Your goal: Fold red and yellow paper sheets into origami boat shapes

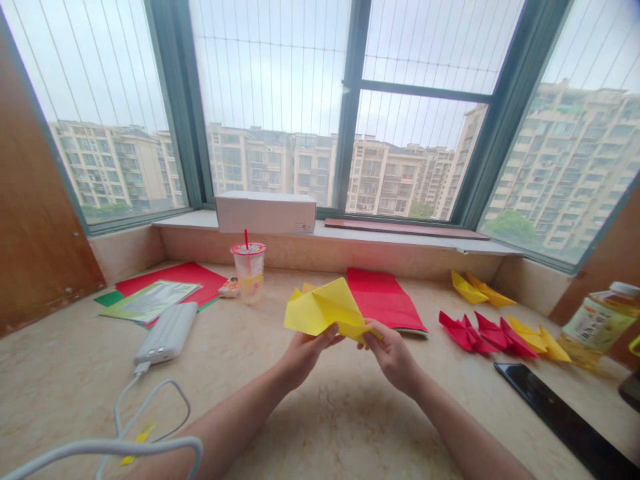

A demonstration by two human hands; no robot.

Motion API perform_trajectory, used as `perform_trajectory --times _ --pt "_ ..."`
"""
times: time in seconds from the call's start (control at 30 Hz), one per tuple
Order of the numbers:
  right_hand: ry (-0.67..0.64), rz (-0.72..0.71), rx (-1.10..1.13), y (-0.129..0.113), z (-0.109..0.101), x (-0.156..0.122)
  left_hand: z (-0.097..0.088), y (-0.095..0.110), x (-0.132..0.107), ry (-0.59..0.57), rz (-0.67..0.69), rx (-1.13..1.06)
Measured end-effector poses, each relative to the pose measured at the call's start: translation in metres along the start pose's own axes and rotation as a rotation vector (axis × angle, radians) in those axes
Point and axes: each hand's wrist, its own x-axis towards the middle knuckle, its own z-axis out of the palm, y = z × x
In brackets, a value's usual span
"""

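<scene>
A folded yellow paper (324, 308) is held up over the marble counter (320, 413), in front of the window. My left hand (301, 355) pinches its lower left edge between thumb and fingers. My right hand (391, 353) pinches its lower right corner. Both hands are closed on the paper, which is partly folded into a pointed shape. Behind it lies a stack of red paper sheets (383, 300).
Folded red and yellow paper shapes (500, 333) lie in a row at right, two more yellow ones (480, 288) behind. A plastic cup with straw (249, 270), white power bank (167, 333) with cable, coloured sheets (160, 293), white box (266, 212), bottle (597, 323) and black phone (560, 413) surround them.
</scene>
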Motion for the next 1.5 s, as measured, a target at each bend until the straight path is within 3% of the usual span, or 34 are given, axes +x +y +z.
perform_trajectory --times 0.13,0.27,0.43,0.67,0.93,1.13,1.37,1.5 --pt "0.072 -0.027 -0.046 0.008 -0.005 0.003 -0.005 0.005 0.008 0.106 0.174 0.142" --pt "0.088 -0.025 -0.122 0.008 -0.017 0.005 -0.017 0.012 0.013 0.122 0.303 0.2" --pt "0.113 -0.065 -0.199 0.005 -0.03 0.005 -0.031 0.018 0.014 0.113 0.316 0.483" --pt "0.26 -0.113 -0.291 0.007 -0.035 0.003 -0.036 0.019 0.016 0.095 0.315 0.623" --pt "0.32 -0.106 -0.243 0.007 -0.037 0.003 -0.042 0.01 0.023 0.087 0.31 0.598" --pt "0.386 -0.101 -0.13 0.003 -0.034 0.004 -0.031 0.016 0.023 0.135 0.211 0.364" --pt "0.525 -0.083 0.053 -0.001 -0.029 0.006 -0.022 0.026 0.017 0.057 -0.072 0.147" --pt "0.598 -0.02 0.23 -0.008 -0.027 0.008 -0.017 0.022 0.014 0.035 -0.022 0.097"
